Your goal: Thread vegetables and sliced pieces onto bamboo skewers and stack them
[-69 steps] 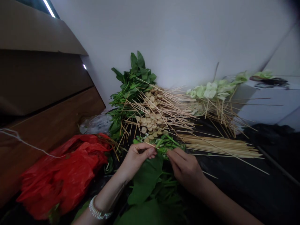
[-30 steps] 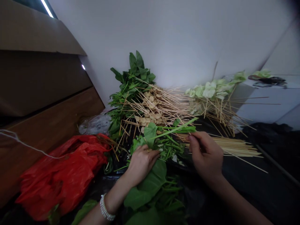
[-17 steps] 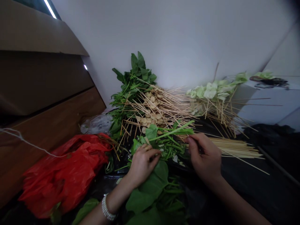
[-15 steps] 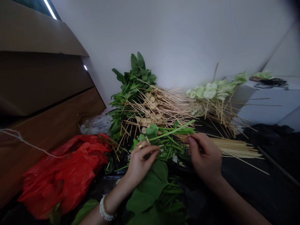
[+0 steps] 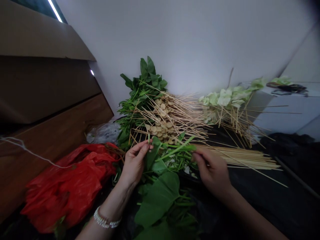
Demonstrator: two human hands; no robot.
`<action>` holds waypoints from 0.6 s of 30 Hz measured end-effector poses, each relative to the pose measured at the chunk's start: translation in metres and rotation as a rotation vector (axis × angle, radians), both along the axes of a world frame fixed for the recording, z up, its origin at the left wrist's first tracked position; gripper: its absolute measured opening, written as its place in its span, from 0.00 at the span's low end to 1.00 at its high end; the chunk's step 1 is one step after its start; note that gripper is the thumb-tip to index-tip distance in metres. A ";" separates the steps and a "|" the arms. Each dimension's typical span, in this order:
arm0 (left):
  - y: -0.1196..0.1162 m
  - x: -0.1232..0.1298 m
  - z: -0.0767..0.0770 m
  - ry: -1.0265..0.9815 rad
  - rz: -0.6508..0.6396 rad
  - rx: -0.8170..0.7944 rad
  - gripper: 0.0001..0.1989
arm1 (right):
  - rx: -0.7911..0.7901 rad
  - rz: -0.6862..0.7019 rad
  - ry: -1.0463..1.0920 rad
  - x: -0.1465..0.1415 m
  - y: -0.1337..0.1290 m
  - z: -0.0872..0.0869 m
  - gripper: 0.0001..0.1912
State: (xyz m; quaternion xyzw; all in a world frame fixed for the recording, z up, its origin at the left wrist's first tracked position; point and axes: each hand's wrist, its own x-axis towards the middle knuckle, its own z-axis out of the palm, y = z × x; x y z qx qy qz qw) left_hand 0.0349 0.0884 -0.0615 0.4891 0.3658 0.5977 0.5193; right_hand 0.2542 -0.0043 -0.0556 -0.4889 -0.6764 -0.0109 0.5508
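From the head camera, the left hand is raised over a heap of greens, its thumb and fingertips pinched on the stalk of a green leaf that hangs down just beside the palm. A pearl bracelet circles that wrist. The right hand is curled, fingers closed on the end of a loaded skewer — a stick with green stems and a leaf threaded on it, pointing left toward the other hand. The two hands are near each other but apart.

Below and between them lie loose big leaves on the dark table. Just beyond the right hand rests a neat bundle of bare sticks. Farther back, against the white wall, are piles of finished skewers — leafy greens, tan round slices and pale cabbage pieces. A red plastic bag sits to the left, beside a brown wooden board.
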 end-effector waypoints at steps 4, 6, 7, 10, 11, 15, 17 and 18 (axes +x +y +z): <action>-0.008 -0.005 0.005 0.491 0.235 0.397 0.07 | -0.049 0.196 -0.138 -0.005 0.000 -0.001 0.10; -0.012 -0.007 0.009 0.587 0.320 0.548 0.07 | -0.084 0.245 -0.180 -0.008 0.000 -0.004 0.10; -0.013 -0.007 0.010 0.577 0.295 0.544 0.07 | -0.096 0.254 -0.188 -0.009 0.000 -0.005 0.10; -0.015 -0.004 0.009 0.422 0.088 0.300 0.08 | -0.105 0.232 -0.167 -0.011 0.000 -0.009 0.11; -0.015 -0.002 0.008 0.364 0.025 0.203 0.10 | -0.100 0.217 -0.153 -0.011 0.001 -0.010 0.11; -0.013 0.001 0.003 0.187 -0.111 0.000 0.13 | -0.092 0.173 -0.138 -0.012 0.002 -0.012 0.11; -0.013 0.001 0.001 0.138 -0.145 -0.030 0.13 | -0.088 0.160 -0.143 -0.012 0.002 -0.012 0.10; -0.013 0.001 0.001 0.121 -0.153 -0.038 0.13 | -0.086 0.155 -0.142 -0.012 0.002 -0.012 0.10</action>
